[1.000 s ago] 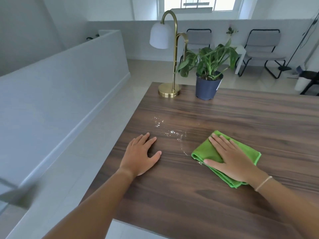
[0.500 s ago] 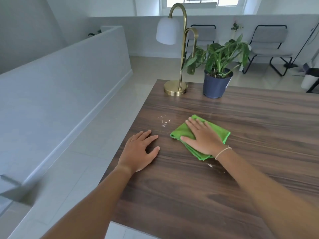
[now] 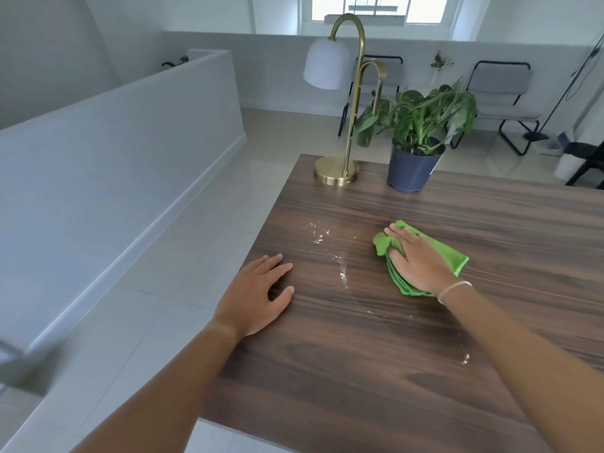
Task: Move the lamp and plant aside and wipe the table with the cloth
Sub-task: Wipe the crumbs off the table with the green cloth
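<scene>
Got the right hand (image 3: 421, 263) pressing the green cloth (image 3: 452, 256) down mid-worktop (image 3: 359, 371), fingers (image 3: 400, 235) pretty much straight, not gripping. Left hand (image 3: 255, 295) flat near the left edge, spread out, holding nothing. Wet streaks (image 3: 343, 273) in between. Lamp (image 3: 335, 171) and plant (image 3: 415, 125) side by side at the far-left corner.

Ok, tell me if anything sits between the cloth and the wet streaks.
Nothing visible does. Bare table separates the cloth, under the right hand, from the wet streaks. Lamp and plant stand at the far edge; the left hand rests beyond the streaks.
</scene>
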